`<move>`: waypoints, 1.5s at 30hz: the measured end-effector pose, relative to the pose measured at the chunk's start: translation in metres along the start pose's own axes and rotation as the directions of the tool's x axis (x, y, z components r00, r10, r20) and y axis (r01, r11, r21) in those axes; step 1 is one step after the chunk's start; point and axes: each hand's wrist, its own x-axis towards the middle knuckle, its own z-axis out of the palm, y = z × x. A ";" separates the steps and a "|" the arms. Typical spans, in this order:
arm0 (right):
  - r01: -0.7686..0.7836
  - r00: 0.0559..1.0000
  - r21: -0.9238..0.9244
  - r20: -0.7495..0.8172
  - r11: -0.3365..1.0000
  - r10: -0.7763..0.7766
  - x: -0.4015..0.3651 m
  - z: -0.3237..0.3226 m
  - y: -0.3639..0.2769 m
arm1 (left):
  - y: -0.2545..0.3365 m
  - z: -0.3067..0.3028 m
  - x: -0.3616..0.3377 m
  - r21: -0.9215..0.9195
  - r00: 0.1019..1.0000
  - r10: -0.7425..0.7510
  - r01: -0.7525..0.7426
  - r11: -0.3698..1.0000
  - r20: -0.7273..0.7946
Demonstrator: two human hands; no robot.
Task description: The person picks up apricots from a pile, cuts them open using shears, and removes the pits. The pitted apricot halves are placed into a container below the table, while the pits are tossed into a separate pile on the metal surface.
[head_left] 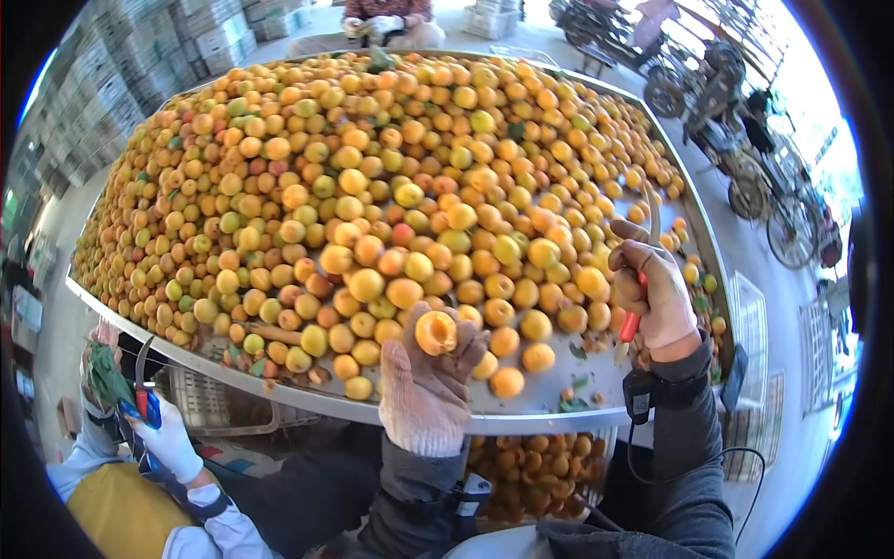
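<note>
My left hand (426,382), in a knitted work glove, holds a halved apricot (436,332) up at the fingertips, its cut face toward me. My right hand (652,293), also gloved, grips a red-handled knife (639,279) with its blade pointing up, just right of the fruit pile. Both hands hover over the near edge of the big metal sorting table (521,415), which is heaped with orange and greenish apricots (372,186).
A crate of apricots (531,475) sits under the table by my knees. At lower left a co-worker's gloved hand (168,438) holds a red and blue tool (142,396). Another person (382,23) sits at the far end. Stacked crates (112,84) stand left, bicycles (745,140) right.
</note>
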 end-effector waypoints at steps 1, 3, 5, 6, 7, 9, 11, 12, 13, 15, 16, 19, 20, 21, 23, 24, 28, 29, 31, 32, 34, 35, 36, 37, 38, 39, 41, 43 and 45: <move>0.012 1.000 0.026 -0.019 1.000 -0.012 -0.015 -0.014 0.000 | -0.003 -0.001 -0.004 0.096 1.000 -0.025 0.025 0.995 -0.001; 0.014 0.996 0.062 -0.093 0.998 -0.008 -0.047 -0.049 0.006 | -0.009 -0.001 -0.019 0.201 0.996 -0.078 0.067 0.977 0.048; 0.010 0.989 0.095 -0.151 0.995 0.005 -0.070 -0.079 0.010 | -0.014 0.011 -0.034 0.249 0.991 -0.125 0.109 0.962 0.048; 0.007 0.986 0.109 -0.168 0.994 0.012 -0.080 -0.095 0.015 | -0.016 0.015 -0.041 0.349 0.975 -0.219 0.190 0.918 0.044; -0.001 0.982 0.146 -0.187 0.989 0.029 -0.089 -0.112 0.022 | -0.018 0.020 -0.048 0.447 0.952 -0.306 0.261 0.855 0.029; -0.004 0.970 0.200 -0.236 0.980 0.052 -0.107 -0.132 0.031 | -0.023 0.031 -0.063 0.672 0.897 -0.440 0.308 0.673 0.030; 0.016 0.964 0.261 -0.259 0.965 0.054 -0.117 -0.150 0.040 | -0.028 0.038 -0.073 0.896 0.760 -0.648 0.254 0.364 0.047; 0.035 0.960 0.300 -0.274 0.953 0.051 -0.121 -0.159 0.043 | -0.033 0.035 -0.078 0.906 0.751 -0.659 0.250 0.341 0.041; 0.019 0.951 0.309 -0.298 0.951 0.078 -0.126 -0.162 0.037 | -0.039 0.026 -0.080 0.913 0.846 -0.517 0.102 0.394 0.128; 0.070 0.973 0.452 -0.228 0.889 0.039 -0.126 -0.193 0.041 | -0.039 0.005 -0.070 0.847 0.908 -0.304 -0.094 0.524 0.289; 0.099 0.989 0.561 -0.148 0.822 -0.018 -0.125 -0.202 0.036 | -0.043 0.004 -0.063 0.884 0.969 -0.131 -0.129 0.449 0.208; 0.239 0.964 0.745 -0.257 0.623 -0.062 -0.121 -0.210 0.042 | -0.053 -0.012 -0.046 0.983 0.980 0.167 -0.134 0.129 0.112; 0.223 0.968 0.834 -0.252 0.504 -0.012 -0.115 -0.214 0.053 | -0.064 -0.008 -0.045 0.981 0.959 0.243 -0.174 0.089 0.148; 0.002 1.000 0.890 -0.012 0.457 0.019 -0.118 -0.215 0.059 | -0.076 -0.002 -0.038 0.961 0.943 0.215 -0.271 0.046 0.255; 0.107 0.963 0.806 -0.231 0.582 0.143 -0.127 -0.214 0.068 | -0.099 0.004 -0.037 0.939 0.942 -0.005 -0.334 -0.084 0.335; 0.160 0.958 0.786 -0.270 0.598 0.098 -0.130 -0.216 0.063 | -0.113 0.028 -0.040 0.964 0.958 -0.154 -0.256 -0.068 0.243; 0.315 0.913 0.717 -0.409 0.622 0.009 -0.126 -0.236 0.051 | -0.166 0.042 -0.002 0.893 0.848 -0.529 -0.251 -0.373 0.017; 0.313 0.904 0.727 -0.424 0.611 0.043 -0.124 -0.241 0.054 | -0.181 0.042 0.004 0.725 0.849 -0.528 -0.358 -0.589 -0.009; 0.299 0.897 0.763 -0.430 0.573 0.105 -0.116 -0.246 0.058 | -0.208 0.060 0.006 0.411 0.880 -0.461 -0.381 -0.828 -0.113; 0.294 0.899 0.773 -0.424 0.562 0.113 -0.112 -0.246 0.057 | -0.219 0.063 0.004 0.399 0.883 -0.454 -0.377 -0.836 -0.118; 0.318 0.895 0.755 -0.438 0.573 0.080 -0.105 -0.247 0.050 | -0.241 0.064 -0.001 0.342 0.874 -0.463 -0.395 -0.852 -0.144; 0.321 0.887 0.737 -0.454 0.595 0.084 -0.102 -0.248 0.048 | -0.249 0.066 -0.006 0.370 0.835 -0.525 -0.441 -0.818 -0.165; 0.320 0.885 0.708 -0.461 0.630 0.069 -0.101 -0.249 0.043 | -0.254 0.067 -0.011 0.397 0.771 -0.617 -0.522 -0.755 -0.159; 0.333 0.880 0.682 -0.473 0.651 0.046 -0.101 -0.253 0.043 | -0.253 0.068 -0.014 0.512 0.698 -0.701 -0.553 -0.657 -0.145; 0.346 0.876 0.656 -0.481 0.671 0.019 -0.100 -0.257 0.042 | -0.249 0.073 -0.015 0.617 0.623 -0.773 -0.565 -0.548 -0.116; 0.346 0.877 0.663 -0.480 0.664 0.022 -0.100 -0.262 0.040 | -0.242 0.096 -0.024 0.640 0.676 -0.723 -0.495 -0.588 -0.142; 0.367 0.865 0.672 -0.501 0.643 0.030 -0.100 -0.276 0.037 | -0.226 0.102 -0.025 0.430 0.811 -0.564 -0.459 -0.777 -0.154; 0.383 0.854 0.684 -0.519 0.621 0.045 -0.098 -0.289 0.036 | -0.213 0.104 -0.020 0.385 0.806 -0.503 -0.376 -0.843 -0.312; 0.411 0.840 0.691 -0.540 0.595 0.048 -0.096 -0.300 0.032 | -0.209 0.066 -0.013 0.347 0.795 -0.492 -0.376 -0.859 -0.356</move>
